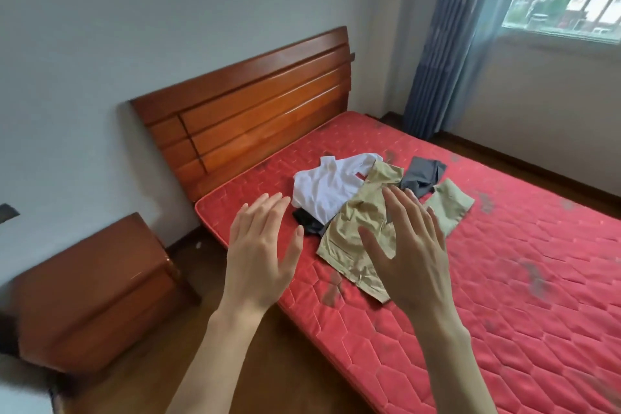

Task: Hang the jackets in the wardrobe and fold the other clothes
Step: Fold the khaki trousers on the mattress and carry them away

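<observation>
Now both hands, left (260, 254) and right (408, 250), hover with fingers spread, holding nothing; best lift the khaki garment (356, 232), topmost beside the white shirt (324, 190), first.

Readable text: none. The clothes (356, 212) on the mattress (504, 279) show no legible label or print (a small red patch on the white garment (322, 191) is too small to read).
</observation>
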